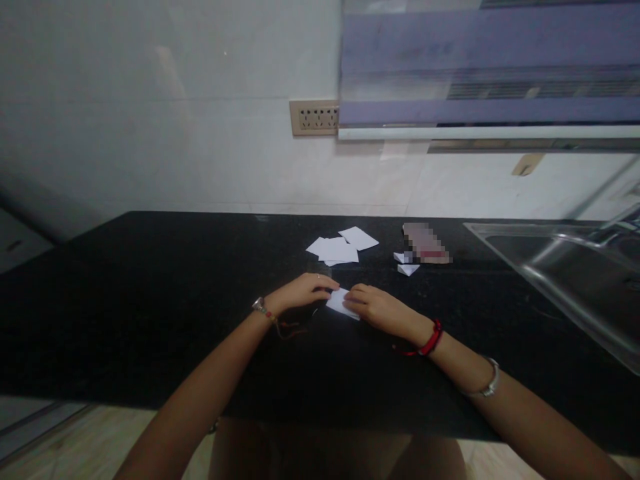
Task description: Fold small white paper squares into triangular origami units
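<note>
A small white piece of paper [336,301] lies on the black countertop [200,287] between my two hands. My left hand [303,291] has its fingers closed on the paper's upper left edge. From the other side, my right hand [374,308] presses its curled fingers on the right part of the paper and hides that part. Just beyond my hands, several loose white paper sheets [339,249] overlap in a small pile. To the right of them sit two small folded paper pieces [409,269].
A pixelated flat object [427,243] lies behind the folded pieces. At the right, a steel sink [575,267] with a faucet is set into the counter. A socket panel [315,118] and a purple-grey panel [400,67] are on the wall. The counter's front edge runs close to my body.
</note>
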The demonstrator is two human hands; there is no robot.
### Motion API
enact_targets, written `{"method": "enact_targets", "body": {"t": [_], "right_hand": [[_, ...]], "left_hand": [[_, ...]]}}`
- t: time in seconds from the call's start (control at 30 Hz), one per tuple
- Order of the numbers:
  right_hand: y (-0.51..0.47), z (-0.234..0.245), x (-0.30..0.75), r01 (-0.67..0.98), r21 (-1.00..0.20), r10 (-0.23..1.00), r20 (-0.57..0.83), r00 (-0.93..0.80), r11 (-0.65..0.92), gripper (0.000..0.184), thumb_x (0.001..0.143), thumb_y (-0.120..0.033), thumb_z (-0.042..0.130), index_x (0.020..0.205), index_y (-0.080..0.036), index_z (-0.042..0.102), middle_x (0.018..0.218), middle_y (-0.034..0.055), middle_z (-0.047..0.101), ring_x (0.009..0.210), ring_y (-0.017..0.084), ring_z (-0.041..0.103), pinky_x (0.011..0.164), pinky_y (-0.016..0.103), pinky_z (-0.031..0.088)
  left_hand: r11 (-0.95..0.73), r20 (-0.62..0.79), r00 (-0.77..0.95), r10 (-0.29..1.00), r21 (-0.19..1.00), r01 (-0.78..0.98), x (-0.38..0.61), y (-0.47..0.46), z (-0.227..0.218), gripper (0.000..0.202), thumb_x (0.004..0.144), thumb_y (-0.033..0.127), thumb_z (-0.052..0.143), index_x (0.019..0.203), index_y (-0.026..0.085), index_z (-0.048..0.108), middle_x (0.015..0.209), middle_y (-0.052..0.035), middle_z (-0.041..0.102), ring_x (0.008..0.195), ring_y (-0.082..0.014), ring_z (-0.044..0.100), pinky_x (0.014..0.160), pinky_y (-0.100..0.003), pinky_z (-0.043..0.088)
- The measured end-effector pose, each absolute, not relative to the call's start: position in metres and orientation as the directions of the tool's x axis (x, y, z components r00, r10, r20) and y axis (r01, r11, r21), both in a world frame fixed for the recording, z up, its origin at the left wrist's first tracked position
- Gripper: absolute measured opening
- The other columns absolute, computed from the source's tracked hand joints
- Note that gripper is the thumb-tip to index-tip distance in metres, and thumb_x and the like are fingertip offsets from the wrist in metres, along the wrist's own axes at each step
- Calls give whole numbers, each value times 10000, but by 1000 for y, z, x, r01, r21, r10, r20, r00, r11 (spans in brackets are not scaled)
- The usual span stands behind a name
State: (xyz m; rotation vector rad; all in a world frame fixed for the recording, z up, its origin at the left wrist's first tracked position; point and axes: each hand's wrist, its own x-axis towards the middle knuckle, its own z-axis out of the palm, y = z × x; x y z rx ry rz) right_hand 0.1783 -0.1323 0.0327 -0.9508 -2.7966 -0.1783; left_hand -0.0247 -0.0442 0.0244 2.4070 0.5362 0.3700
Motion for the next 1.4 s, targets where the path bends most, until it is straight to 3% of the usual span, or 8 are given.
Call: {"method": "enact_targets", "body": {"t": [0.17,0.67,0.87,1.23,1.4], "right_hand": [[-130,28,180,605,79,582,200,-788,792,219,827,-110,402,981,-128,557,926,93,576,939,195,451,777,333,407],[-131,32,181,594,-9,580,228,-782,805,209,808,-90,413,890,-135,600,901,90,595,918,179,469,785,326,412],[-131,31,182,605,-65,600,243,-762,794,203,810,-111,417,878,-142,605,893,87,603,934,180,468,781,320,419],[-130,31,183,575,-26,565,227,-793,818,220,819,-113,400,878,-135,611,891,71,617,954,185,450,783,309,418],[-131,33,183,598,-85,599,231,-767,797,217,804,-105,414,896,-133,609,893,69,618,955,179,458,788,303,419]], "left_hand": [[-773,142,881,451,555,306,-23,-45,22,266,763,259,522,1019,215,575,1084,-44,571,1021,-160,485,923,-289,310],[-734,137,850,509,585,345,-22,-49,24,297,725,248,568,1022,230,571,1091,-34,566,1017,-168,481,920,-304,305],[-747,125,853,507,556,363,-23,-50,26,322,728,250,565,1050,238,552,1123,-28,547,1045,-173,457,926,-309,295],[-784,156,868,471,524,332,-24,-48,21,349,726,304,565,1064,223,538,1126,-45,539,1037,-173,462,915,-294,301],[-801,149,873,465,490,344,-24,-50,24,350,734,311,557,1070,218,533,1122,-45,541,1028,-169,465,903,-282,305]]}}
